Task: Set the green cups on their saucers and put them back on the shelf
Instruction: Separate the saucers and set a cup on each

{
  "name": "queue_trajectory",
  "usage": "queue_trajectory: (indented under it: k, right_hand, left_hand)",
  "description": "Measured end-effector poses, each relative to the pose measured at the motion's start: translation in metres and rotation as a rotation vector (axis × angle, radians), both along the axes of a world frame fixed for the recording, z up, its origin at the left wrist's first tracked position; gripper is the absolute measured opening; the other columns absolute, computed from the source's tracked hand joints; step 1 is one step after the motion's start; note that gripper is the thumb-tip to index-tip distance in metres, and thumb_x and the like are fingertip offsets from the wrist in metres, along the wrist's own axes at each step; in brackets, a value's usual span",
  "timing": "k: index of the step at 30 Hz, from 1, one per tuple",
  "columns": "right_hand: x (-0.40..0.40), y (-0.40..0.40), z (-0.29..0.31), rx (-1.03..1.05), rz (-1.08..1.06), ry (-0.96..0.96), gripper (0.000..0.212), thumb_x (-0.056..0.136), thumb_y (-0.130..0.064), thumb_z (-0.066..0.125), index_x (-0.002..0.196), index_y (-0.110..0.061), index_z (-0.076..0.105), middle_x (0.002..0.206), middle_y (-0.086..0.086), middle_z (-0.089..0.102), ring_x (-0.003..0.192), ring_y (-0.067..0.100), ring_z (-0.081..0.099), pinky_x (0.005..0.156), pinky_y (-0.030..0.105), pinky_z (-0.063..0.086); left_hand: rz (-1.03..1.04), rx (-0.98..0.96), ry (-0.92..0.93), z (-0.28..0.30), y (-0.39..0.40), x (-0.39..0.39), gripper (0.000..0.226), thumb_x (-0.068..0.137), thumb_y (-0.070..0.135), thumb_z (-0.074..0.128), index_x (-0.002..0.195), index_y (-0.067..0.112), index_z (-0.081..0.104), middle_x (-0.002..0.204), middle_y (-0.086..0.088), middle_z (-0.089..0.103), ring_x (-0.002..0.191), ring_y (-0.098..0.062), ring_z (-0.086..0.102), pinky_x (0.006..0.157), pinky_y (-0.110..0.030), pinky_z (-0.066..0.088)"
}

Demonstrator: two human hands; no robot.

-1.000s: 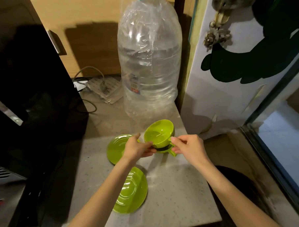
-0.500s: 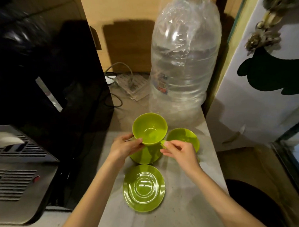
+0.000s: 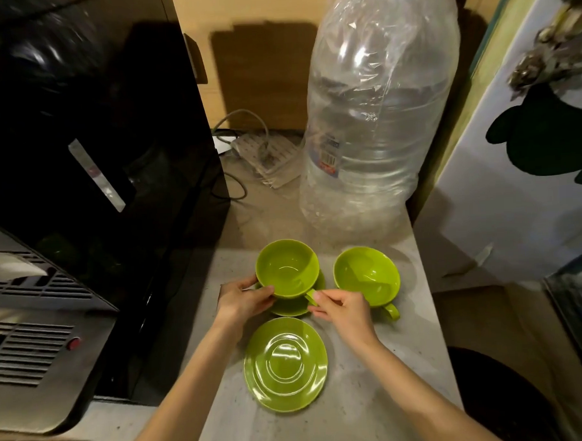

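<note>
Two green cups and two green saucers lie on the speckled counter. The left cup (image 3: 286, 267) sits on or just above the far saucer (image 3: 291, 307), which shows only under its rim. My left hand (image 3: 241, 301) grips that cup's left side, and my right hand (image 3: 341, 306) pinches its handle. The second cup (image 3: 367, 275) stands alone on the counter to the right, handle toward me. The near saucer (image 3: 286, 364) lies bare in front of my hands.
A large clear water bottle (image 3: 375, 116) in plastic wrap stands behind the cups. A black appliance (image 3: 97, 162) fills the left, with a power strip (image 3: 266, 154) and cables at the back. The counter (image 3: 367, 400) ends at the right beside a white door (image 3: 515, 194).
The two stacked cups were parted: one now stands on the counter at the right. Both hands carried the other cup left and lowered it over the far saucer.
</note>
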State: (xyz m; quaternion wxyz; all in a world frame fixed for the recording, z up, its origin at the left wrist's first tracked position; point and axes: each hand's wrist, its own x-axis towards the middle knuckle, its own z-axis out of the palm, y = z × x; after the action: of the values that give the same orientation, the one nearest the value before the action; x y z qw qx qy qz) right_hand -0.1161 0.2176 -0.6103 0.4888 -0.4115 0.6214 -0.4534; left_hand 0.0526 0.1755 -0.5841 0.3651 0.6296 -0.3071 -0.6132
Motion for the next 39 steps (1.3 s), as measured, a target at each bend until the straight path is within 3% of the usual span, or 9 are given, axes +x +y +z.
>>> queue_trajectory:
  k: [12,16,20,24,27,30,34,37,39]
  right_hand:
    - [0.000,0.008,0.000,0.018,-0.026,0.045,0.021,0.084,-0.013,0.062,0.098,0.002,0.070,0.081,0.016,0.071,0.079,0.024,0.072,0.075,0.033,0.059]
    - [-0.003,0.009,0.006,0.055,0.011,0.100,0.024,0.087,-0.018,0.058,0.099,0.001,0.067,0.086,0.017,0.071,0.083,0.028,0.071,0.078,0.039,0.059]
    - [-0.018,0.007,0.029,0.237,0.025,-0.088,0.037,0.096,-0.024,0.041,0.113,0.005,0.055,0.102,0.026,0.063,0.094,0.037,0.066,0.074,0.036,0.056]
    - [-0.057,0.007,0.060,0.193,-0.004,-0.138,0.037,0.097,-0.029,0.035,0.091,-0.003,0.062,0.079,0.016,0.065,0.058,0.018,0.068,0.052,0.023,0.054]
    - [-0.087,0.011,0.065,0.120,-0.172,-0.123,0.034,0.096,-0.027,0.040,0.079,-0.006,0.062,0.070,0.013,0.064,0.041,0.007,0.062,0.042,0.022,0.050]
    - [-0.105,0.017,0.052,0.160,-0.326,-0.117,0.024,0.094,-0.021,0.044,0.086,-0.004,0.060,0.072,0.012,0.060,0.047,0.010,0.061,0.037,0.020,0.047]
    - [-0.110,0.025,0.033,0.354,-0.355,-0.265,0.024,0.094,-0.025,0.043,0.093,-0.006,0.056,0.080,0.010,0.058,0.067,0.023,0.056,0.054,0.030,0.051]
    - [-0.105,0.029,0.023,0.460,-0.324,-0.469,0.033,0.095,-0.030,0.040,0.107,-0.001,0.049,0.086,0.017,0.057,0.071,0.031,0.059,0.061,0.035,0.051]
    - [-0.103,0.030,0.018,0.479,-0.330,-0.626,0.036,0.095,-0.031,0.040,0.110,0.001,0.046,0.094,0.023,0.057,0.074,0.036,0.061,0.057,0.036,0.056]
  left_hand:
    - [-0.061,-0.041,-0.062,-0.004,0.008,0.000,0.049,0.078,0.005,0.066,0.125,0.004,0.052,0.104,-0.021,0.067,0.078,-0.021,0.068,0.058,-0.017,0.058]
    - [-0.139,-0.018,-0.130,-0.003,0.007,0.005,0.058,0.078,0.013,0.068,0.132,0.007,0.045,0.099,-0.023,0.069,0.082,-0.027,0.069,0.069,-0.030,0.060]
    - [-0.212,-0.120,-0.443,0.016,-0.003,0.007,0.052,0.082,0.027,0.064,0.127,0.008,0.047,0.078,-0.010,0.068,0.067,-0.018,0.066,0.055,-0.027,0.053]
    - [-0.298,-0.314,-0.475,0.035,-0.011,-0.011,0.028,0.083,0.024,0.061,0.105,0.007,0.062,0.070,-0.004,0.068,0.046,0.001,0.061,0.045,-0.011,0.044]
    - [-0.386,-0.403,-0.365,0.039,-0.013,-0.036,0.028,0.086,0.019,0.056,0.109,0.003,0.064,0.078,-0.003,0.069,0.060,0.001,0.064,0.054,-0.010,0.047]
    - [-0.579,-0.518,-0.397,0.044,-0.020,-0.067,0.036,0.089,0.020,0.052,0.123,0.008,0.056,0.112,0.000,0.062,0.100,-0.004,0.056,0.077,-0.003,0.041]
    - [-0.784,-0.481,-0.481,0.038,-0.049,-0.101,0.047,0.092,0.025,0.048,0.136,0.012,0.041,0.141,-0.011,0.047,0.128,-0.020,0.045,0.106,-0.027,0.033]
    - [-0.992,-0.440,-0.662,0.033,-0.072,-0.118,0.044,0.094,0.020,0.043,0.134,0.002,0.042,0.138,-0.020,0.049,0.125,-0.028,0.048,0.096,-0.027,0.037]
    - [-1.083,-0.380,-0.700,0.031,-0.082,-0.127,0.035,0.093,0.012,0.042,0.119,-0.009,0.053,0.120,-0.027,0.061,0.108,-0.032,0.059,0.073,-0.026,0.042]
